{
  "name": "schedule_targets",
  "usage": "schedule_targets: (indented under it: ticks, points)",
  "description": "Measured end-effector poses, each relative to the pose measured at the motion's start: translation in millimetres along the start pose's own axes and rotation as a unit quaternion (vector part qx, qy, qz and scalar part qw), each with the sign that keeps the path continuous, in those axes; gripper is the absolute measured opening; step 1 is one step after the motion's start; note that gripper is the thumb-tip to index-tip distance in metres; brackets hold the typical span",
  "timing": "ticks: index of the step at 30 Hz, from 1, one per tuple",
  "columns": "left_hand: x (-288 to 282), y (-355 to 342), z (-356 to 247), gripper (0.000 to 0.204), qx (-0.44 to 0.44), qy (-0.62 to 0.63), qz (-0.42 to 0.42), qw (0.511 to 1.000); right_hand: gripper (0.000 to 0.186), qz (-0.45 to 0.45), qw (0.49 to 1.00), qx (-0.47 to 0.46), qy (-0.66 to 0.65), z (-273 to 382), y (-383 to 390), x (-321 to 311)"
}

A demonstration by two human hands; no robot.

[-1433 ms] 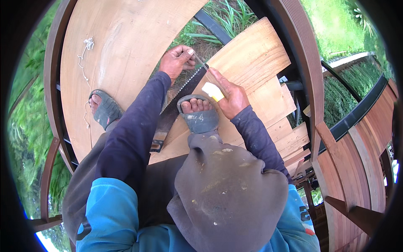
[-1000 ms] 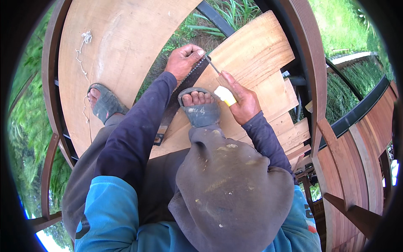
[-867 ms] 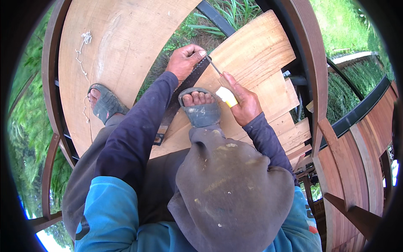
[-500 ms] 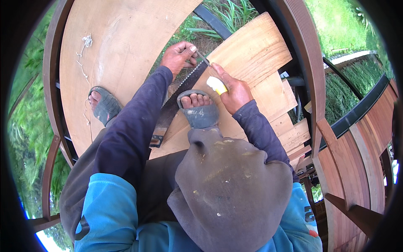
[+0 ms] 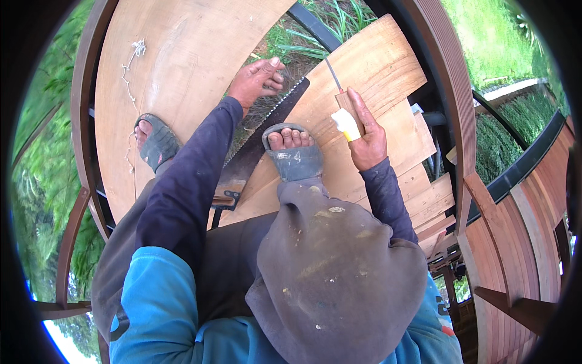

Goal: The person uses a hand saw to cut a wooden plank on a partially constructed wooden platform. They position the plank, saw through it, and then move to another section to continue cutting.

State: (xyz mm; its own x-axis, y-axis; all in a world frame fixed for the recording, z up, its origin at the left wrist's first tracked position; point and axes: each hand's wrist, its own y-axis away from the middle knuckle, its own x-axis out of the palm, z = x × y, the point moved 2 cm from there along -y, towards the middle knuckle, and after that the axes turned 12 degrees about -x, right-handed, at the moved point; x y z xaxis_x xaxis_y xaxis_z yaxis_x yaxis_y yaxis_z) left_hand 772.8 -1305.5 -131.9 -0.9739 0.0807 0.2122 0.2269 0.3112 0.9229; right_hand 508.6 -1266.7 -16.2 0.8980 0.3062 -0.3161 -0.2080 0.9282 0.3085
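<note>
My right hand (image 5: 368, 138) is closed round the wooden handle of a thin file (image 5: 333, 74), whose metal shaft points up and away over the boards. A white and yellow wrapping (image 5: 345, 124) shows at the handle. My left hand (image 5: 257, 82) hangs above the gap between the boards, its fingers loosely curled and holding nothing. Below it, a hand saw (image 5: 267, 130) lies slanted with its toothed edge facing left over the gap. The saw's handle end (image 5: 225, 199) is near my legs, partly hidden. My sandalled right foot (image 5: 293, 151) rests right beside the blade.
A wide pale board (image 5: 176, 60) lies on the left under my left foot (image 5: 154, 142), with a knotted white string (image 5: 128, 67) on it. More planks (image 5: 370, 67) lie to the right. Dark metal beams (image 5: 312, 25) and a curved brown rail (image 5: 445, 79) border the boards, with grass below.
My right hand has drawn the file away from the saw teeth, to the right. My left hand has let go of the file's tip and stays above the gap.
</note>
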Motion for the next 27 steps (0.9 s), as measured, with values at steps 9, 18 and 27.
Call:
schedule_targets:
  ticks: [9,18,27]
  points:
    - [-25.4,19.1,27.2,0.054,0.0,-0.259,-0.043,0.965,0.063,-0.081,0.996,0.008,-0.035,-42.7,-0.9,-5.2]
    - [-45.2,89.5,74.0,0.046,-0.061,-0.4,-0.036,0.914,0.066,-0.133,0.99,-0.01,-0.048,-73.1,-6.7,-2.5]
    - [-24.2,105.6,88.9,0.03,0.0,-0.406,-0.155,0.901,0.078,-0.1,0.994,-0.008,-0.038,-89.4,-6.6,-7.3]
